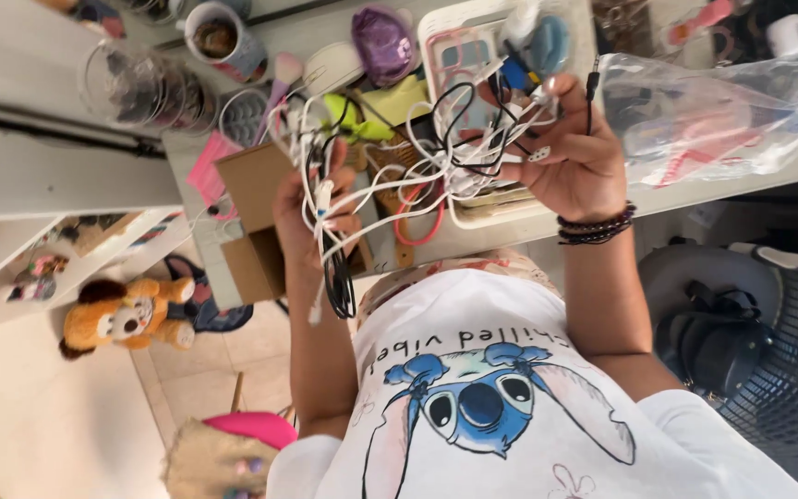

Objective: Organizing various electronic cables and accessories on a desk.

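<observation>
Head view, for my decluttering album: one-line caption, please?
Both hands, left and right, hold a tangle of white and black cables above a cluttered table.

Beige tiled floor (39,407) under a white shelf unit (48,176) (daylight, cluttered) beside a desk (741,171)

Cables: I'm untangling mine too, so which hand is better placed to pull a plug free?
Right hand, probably: its fingertips pinch the plug ends, while the left hand grips the cables.

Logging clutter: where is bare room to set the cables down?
Desk strip between white basket and plastic bag; floor tiles beside the plush toy. Crowded around the cardboard box, where both hands hold tangled cables.
</observation>
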